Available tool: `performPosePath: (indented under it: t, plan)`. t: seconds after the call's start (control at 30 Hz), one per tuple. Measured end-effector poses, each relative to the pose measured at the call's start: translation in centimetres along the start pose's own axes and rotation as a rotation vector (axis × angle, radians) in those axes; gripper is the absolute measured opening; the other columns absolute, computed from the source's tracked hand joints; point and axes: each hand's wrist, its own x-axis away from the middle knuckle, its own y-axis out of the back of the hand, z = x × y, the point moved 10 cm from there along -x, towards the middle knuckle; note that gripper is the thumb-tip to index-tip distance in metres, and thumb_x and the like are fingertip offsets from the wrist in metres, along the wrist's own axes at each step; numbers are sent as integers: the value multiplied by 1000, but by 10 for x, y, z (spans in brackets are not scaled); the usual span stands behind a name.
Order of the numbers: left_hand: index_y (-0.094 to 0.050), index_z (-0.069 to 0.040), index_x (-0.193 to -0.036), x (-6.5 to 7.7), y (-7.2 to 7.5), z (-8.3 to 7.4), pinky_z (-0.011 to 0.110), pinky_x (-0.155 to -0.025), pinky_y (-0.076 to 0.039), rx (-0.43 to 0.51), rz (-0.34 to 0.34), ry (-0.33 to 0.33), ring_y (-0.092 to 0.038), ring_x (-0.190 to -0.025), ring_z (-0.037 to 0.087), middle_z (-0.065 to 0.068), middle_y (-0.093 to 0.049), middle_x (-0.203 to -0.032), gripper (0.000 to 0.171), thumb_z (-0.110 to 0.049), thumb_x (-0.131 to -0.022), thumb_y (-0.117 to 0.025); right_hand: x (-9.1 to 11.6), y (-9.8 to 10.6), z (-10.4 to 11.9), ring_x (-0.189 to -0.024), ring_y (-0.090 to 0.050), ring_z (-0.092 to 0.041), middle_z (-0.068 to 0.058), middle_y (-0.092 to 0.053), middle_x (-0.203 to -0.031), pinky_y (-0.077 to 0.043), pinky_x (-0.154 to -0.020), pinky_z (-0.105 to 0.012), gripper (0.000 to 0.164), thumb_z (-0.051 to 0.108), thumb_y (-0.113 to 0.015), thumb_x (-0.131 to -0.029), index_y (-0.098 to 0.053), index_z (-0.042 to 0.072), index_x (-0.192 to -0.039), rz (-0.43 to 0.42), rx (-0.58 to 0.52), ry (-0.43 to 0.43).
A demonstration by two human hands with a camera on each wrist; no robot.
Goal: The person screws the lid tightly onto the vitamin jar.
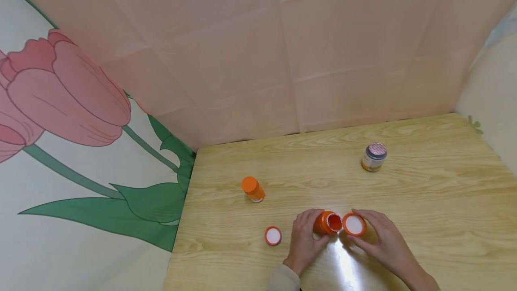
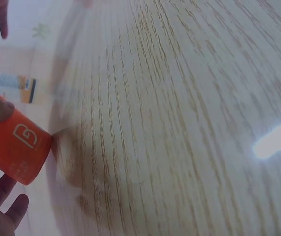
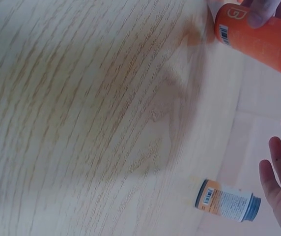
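My left hand (image 1: 305,237) grips an orange-red bottle (image 1: 322,222) whose open mouth tilts to the right. In the left wrist view the same bottle (image 2: 18,142) shows a white logo, with its base at the table. My right hand (image 1: 383,238) pinches an orange-red cap (image 1: 354,224), its white inner face turned up, close beside the bottle's mouth. On the table left of my left hand lies another cap (image 1: 273,235), white inside up. What the bottle contains cannot be made out.
An orange bottle (image 1: 253,189) with an orange top stands at the left of the wooden table (image 1: 218,237). Farther back on the right is a small jar (image 1: 374,157) with a dark neck and a pinkish top. A pink cloth (image 1: 242,57) hangs behind the table.
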Motion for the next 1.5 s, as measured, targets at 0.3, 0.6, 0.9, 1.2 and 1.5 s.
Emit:
performPosePath:
  t: [0.3, 0.6, 0.9, 1.2, 1.5]
  plan:
    - [-58, -27, -128, -1, 2, -3, 30, -96, -48, -2, -29, -21, -58, -113, 10, -7, -64, -123, 67, -28, -68, -89, -2, 0, 1, -108, -52, -12, -14, -69, -111, -17, -105, 0, 76, 13, -93, -49, -67, 4, -120, 3, 24, -9]
    - [-58, -27, -129, -1, 0, -1, 30, -96, -48, 2, -20, -13, -58, -113, 10, -8, -64, -124, 68, -28, -68, -89, -4, -2, 3, -107, -53, -13, -11, -70, -113, -17, -103, 1, 76, 13, -94, -51, -67, 6, -121, 19, 31, -31]
    - [-58, -27, -129, -2, 1, -2, 31, -96, -48, -13, -26, -31, -58, -113, 9, -8, -64, -124, 68, -28, -69, -89, -7, -3, 1, -107, -54, -14, -11, -69, -115, -15, -102, 2, 74, 14, -94, -53, -66, 5, -121, 41, 34, -77]
    - [-58, -26, -127, -1, 3, -5, 26, -91, -48, -43, -68, -84, -59, -110, 10, -7, -64, -120, 67, -31, -67, -89, -8, -1, 5, -114, -49, 4, -12, -70, -113, -21, -104, 1, 74, 10, -94, -50, -67, 4, -119, 0, -22, -35]
    - [-58, -26, -128, -1, 4, -5, 24, -89, -47, -30, -66, -81, -59, -109, 10, -7, -64, -121, 68, -30, -67, -89, -9, 0, 12, -121, -46, 10, -15, -70, -111, -26, -108, -3, 72, 11, -93, -51, -67, 1, -117, -28, -67, 26]
